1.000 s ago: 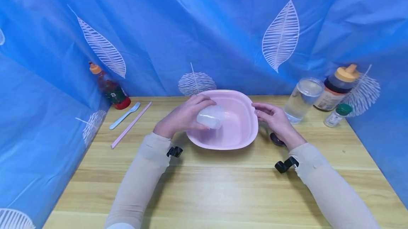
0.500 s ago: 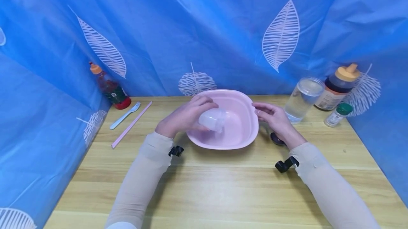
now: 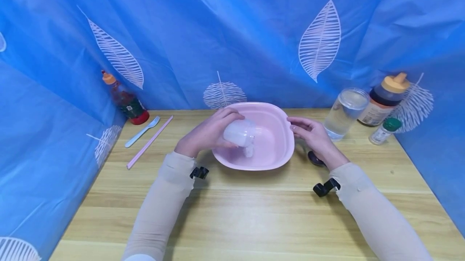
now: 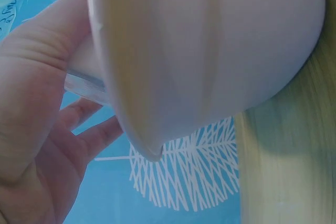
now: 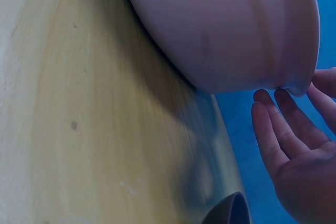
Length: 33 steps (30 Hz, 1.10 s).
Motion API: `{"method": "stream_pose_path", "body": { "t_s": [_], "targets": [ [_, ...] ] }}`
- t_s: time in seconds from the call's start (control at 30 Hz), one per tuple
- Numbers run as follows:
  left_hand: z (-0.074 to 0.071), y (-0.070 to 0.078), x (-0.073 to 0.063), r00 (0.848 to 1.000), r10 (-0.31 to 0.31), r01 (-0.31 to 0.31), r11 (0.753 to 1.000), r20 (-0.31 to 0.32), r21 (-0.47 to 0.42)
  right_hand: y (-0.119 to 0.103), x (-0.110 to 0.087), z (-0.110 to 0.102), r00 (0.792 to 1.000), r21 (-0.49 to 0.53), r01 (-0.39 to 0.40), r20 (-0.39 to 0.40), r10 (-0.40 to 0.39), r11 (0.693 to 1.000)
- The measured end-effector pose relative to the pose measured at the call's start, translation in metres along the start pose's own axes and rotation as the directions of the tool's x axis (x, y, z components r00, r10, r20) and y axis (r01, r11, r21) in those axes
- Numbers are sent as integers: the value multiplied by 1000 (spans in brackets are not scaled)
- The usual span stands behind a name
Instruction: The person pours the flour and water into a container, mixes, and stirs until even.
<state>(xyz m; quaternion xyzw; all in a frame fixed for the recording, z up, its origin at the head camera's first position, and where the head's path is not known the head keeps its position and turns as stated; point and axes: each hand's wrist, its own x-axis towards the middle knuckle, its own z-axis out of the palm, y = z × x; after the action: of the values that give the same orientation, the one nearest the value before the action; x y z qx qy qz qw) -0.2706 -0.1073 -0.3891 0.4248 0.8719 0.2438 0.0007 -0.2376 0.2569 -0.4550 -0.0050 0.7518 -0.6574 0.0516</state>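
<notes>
Head view. One pink basin [image 3: 274, 144], standing upright on the wooden desk [image 3: 247, 212], near the blue leaf-printed cloth [image 3: 254, 43]. One translucent cup [image 3: 237, 132], grasped in the left hand [image 3: 208, 132], tilted on its side within the basin's opening, mouth toward the basin's middle. One small clump of white matter [image 3: 248, 151], just below the cup's mouth; falling or settled, cannot tell. Right hand [image 3: 313, 136]: thumb and finger pinching the basin's rim, opposite the cup. One black spoon [image 3: 316, 158], partly hidden, beside the right wrist. At the left of the desk: red sauce bottle, blue fork, pink stick. At the right: clear jar of liquid, dark sauce bottle, green-capped shaker. Step in hand, as judged: emptying the cup into the basin. Next move seems to call for more tilt or a light shake, mouth kept inside the rim, basin held steady.

Left wrist view. Basin's outer wall, large; left hand behind its rim, fingers partly hidden, a sliver of cup visible.

Right wrist view. Right hand at the basin's rim, fingertips reaching its underside; part of a dark curved object at the lower edge.
</notes>
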Motion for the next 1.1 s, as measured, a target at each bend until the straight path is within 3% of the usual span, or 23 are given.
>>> {"method": "stream_pose_path", "body": {
  "t_s": [0.13,0.43,1.1],
  "targets": [
    [0,-1,-2,1000,-11,11,1000,-9,2,1,0,0,1000,7,5,1,-5,1000],
    [-2,7,3,996,79,-81,994,34,67,2,1,0,1000,10,15,5,-15,1000],
    [1,7,5,996,84,-87,993,35,76,0,0,0,1000,-7,0,-3,0,1000]
  ]
}}
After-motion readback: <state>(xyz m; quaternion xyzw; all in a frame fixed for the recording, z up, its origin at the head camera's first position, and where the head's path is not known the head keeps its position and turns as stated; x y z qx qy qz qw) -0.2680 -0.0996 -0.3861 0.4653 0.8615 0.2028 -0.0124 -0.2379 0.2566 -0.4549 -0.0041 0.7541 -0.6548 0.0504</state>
